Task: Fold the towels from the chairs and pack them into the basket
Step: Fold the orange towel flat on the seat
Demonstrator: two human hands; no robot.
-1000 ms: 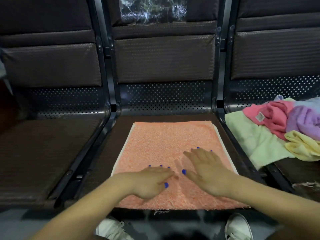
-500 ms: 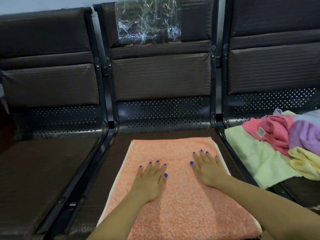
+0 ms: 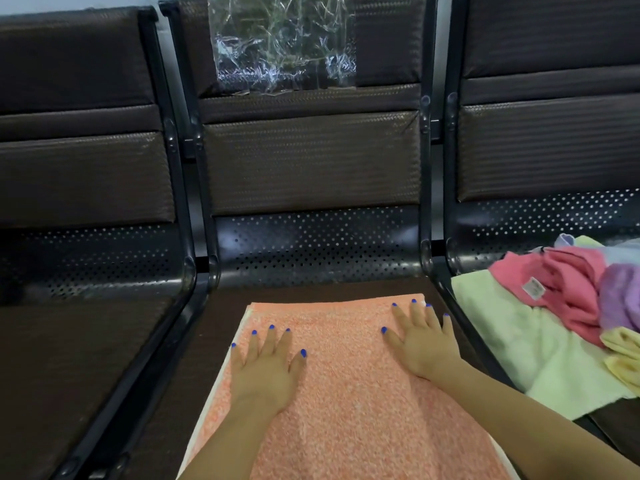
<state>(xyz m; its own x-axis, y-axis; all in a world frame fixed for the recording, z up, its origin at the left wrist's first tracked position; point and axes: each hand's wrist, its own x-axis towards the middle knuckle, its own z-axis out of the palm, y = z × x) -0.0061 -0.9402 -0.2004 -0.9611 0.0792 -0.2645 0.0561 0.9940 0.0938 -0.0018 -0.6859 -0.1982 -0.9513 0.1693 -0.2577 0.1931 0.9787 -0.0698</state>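
Lying flat across the middle seat (image 3: 225, 306) of a row of dark brown padded chairs, the orange terry-cloth towel (image 3: 346, 393) runs from the bottom edge of the view up to a straight far edge partway across the seat cushion. A paler cream underside shows as a thin strip along its left border.

The left hand (image 3: 265, 367) rests palm-down on the left part of the orange towel, fingers straight and slightly spread, gripping nothing. The right hand (image 3: 420, 342) rests palm-down on the right part of the same towel, nearer its far right corner, fingers likewise straight and spread, with the outermost fingertip at or just past the towel's right edge. Both hands carry blue nail polish. The two hands are well apart, with bare orange cloth between them.

On the right-hand seat, beside the black metal frame bar (image 3: 446, 289), lies a loose pile of unfolded towels. A pale green towel (image 3: 519, 348) is spread lowest and nearest. A pink towel (image 3: 568, 289) with a small white label lies crumpled on top of it. A lilac towel (image 3: 620, 296) sits to the right of the pink one, and a pale yellow towel (image 3: 623, 355) lies in front of the lilac one at the right edge of the view.

The left-hand seat (image 3: 69, 358) carries no cloth.

Farther back, perforated black metal panels (image 3: 311, 240) join the seats to the padded backrests. A crumpled sheet of clear plastic film (image 3: 280, 46) clings to the upper backrest of the middle chair.
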